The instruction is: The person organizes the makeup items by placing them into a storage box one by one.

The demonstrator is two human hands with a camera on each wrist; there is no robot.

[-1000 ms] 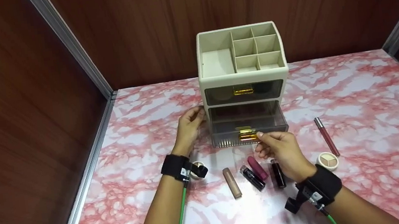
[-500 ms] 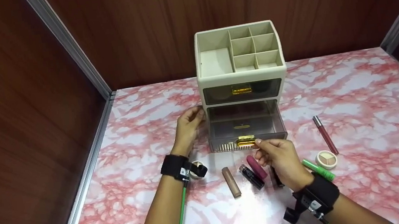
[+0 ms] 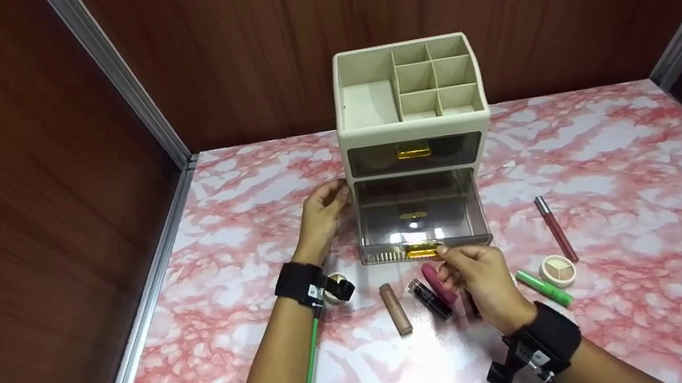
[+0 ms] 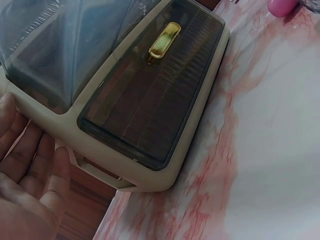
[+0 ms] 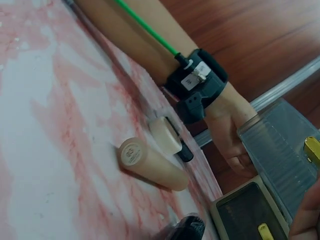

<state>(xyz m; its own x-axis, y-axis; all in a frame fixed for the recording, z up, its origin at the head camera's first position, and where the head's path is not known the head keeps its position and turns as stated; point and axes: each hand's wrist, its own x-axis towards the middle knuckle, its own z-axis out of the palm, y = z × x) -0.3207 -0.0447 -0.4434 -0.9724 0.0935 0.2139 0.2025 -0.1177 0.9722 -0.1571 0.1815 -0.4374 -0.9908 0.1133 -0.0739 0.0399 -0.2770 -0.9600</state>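
Wood-grain panels [image 3: 233, 55], edged with metal trim [image 3: 115, 69], are enclosing a pink-and-white marbled tabletop [image 3: 240, 217] in the head view. Item, one cream organiser [image 3: 415, 130]: it is standing upright near the back of the tabletop, its top showing one large compartment at the left and six small ones at the right. Item, one upper drawer [image 3: 370, 163]: it is sitting closed. Item, one smoky clear pulled-out drawer [image 3: 384, 228]: it is jutting forward just below. Right hand [image 3: 485, 278]: its thumb and curled fingers are pinching the right end of that drawer's gold handle [image 3: 421, 251]. Left hand [image 3: 321, 213]: its fingers, loosely bent, are resting against the organiser's left side. Cosmetics in front are lying as follows: a tan tube [image 3: 396, 308], a black tube [image 3: 430, 299] and a magenta piece [image 3: 433, 278]; to the right, a green tube [image 3: 545, 288], a round palette [image 3: 558, 271] and a red gloss tube [image 3: 557, 233].

Left wrist view: the left hand is touching the organiser's side at the frame's lower left, and a bottom drawer [image 4: 145, 95] with its own gilt pull [image 4: 165, 40] is sitting closed.

Right wrist view: the right hand's fingers are showing only partly at the lower right edge, beside the pulled-out drawer; the tan tube is lying in the foreground.
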